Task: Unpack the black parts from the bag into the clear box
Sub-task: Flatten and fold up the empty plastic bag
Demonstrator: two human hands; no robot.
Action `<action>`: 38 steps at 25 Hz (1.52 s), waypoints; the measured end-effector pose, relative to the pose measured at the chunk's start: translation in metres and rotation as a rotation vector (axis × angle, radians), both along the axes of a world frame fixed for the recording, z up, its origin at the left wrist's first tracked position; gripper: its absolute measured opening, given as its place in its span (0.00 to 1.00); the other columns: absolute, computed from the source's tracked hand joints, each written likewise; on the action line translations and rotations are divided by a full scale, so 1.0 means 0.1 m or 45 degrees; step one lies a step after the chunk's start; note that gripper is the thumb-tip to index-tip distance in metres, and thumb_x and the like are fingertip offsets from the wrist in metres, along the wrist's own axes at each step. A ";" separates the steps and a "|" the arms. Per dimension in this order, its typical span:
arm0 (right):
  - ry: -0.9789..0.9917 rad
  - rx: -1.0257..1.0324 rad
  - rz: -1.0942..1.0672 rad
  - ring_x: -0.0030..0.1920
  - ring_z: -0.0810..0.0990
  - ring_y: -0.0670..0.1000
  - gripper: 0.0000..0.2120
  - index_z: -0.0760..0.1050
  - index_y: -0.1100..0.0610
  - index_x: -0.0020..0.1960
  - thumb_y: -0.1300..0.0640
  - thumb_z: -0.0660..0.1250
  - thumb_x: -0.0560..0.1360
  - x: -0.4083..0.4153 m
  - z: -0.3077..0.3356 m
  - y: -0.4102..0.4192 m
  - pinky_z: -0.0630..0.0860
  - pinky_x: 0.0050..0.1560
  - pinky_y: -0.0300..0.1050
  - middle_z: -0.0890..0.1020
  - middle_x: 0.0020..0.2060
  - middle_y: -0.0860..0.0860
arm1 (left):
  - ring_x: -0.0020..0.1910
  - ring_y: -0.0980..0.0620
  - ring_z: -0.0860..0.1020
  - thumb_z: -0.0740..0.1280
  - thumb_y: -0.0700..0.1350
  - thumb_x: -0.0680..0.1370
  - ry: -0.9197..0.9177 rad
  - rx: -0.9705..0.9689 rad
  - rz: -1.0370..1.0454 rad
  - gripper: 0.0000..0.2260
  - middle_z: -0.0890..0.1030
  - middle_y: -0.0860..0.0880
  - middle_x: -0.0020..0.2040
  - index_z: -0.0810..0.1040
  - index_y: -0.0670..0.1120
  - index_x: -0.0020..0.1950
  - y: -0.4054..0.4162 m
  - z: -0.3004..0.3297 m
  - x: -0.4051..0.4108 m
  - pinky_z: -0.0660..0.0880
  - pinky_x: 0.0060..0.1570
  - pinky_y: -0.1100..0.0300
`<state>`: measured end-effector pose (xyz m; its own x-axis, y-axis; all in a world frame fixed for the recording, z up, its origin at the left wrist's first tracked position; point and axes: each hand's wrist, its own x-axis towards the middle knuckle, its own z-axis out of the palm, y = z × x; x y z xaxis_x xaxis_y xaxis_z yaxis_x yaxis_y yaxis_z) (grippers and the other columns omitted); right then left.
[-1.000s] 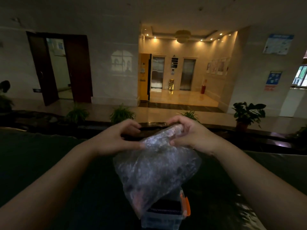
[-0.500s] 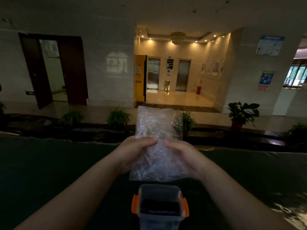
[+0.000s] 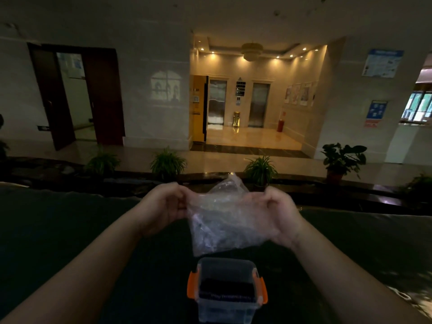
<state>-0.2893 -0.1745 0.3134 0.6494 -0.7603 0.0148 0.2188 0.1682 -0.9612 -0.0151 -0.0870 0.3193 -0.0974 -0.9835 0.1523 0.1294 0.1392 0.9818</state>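
**Bag stretched between both hands above the clear box**

The left hand (image 3: 163,206) and the right hand (image 3: 278,213) each pinch one side of a clear plastic bag (image 3: 222,220) — both grips are closed on its film, the left at the bag's upper left edge, the right along its right side. The bag hangs spread between them, crumpled, with one corner poking upward at the top. Dark shapes show faintly through its lower half, too dim to tell apart.

Directly below the bag, apart from it, the clear box (image 3: 226,291) stands open on the dark surface (image 3: 70,230) — orange latches (image 3: 191,286) on its left and right sides. Black parts (image 3: 225,289) lie inside it, a ridged row showing along the near edge.

Beyond the surface, potted plants (image 3: 167,163) line a ledge, and a lit lobby with elevator doors (image 3: 258,105) lies further back.
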 end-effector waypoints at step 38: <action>0.302 0.329 -0.785 0.62 0.84 0.60 0.13 0.83 0.60 0.64 0.60 0.71 0.80 -2.81 -1.16 1.79 0.81 0.58 0.51 0.84 0.62 0.61 | 0.49 0.53 0.85 0.78 0.42 0.72 -0.608 -0.234 -0.752 0.15 0.85 0.55 0.51 0.78 0.60 0.49 -0.04 -1.28 -3.17 0.82 0.41 0.57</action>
<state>-0.5706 0.0042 0.1971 0.0632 -0.9506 -0.3040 0.1375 0.3100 -0.9407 -0.3320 -0.0912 0.1917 -0.6929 -0.7114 0.1176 -0.1980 0.3445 0.9177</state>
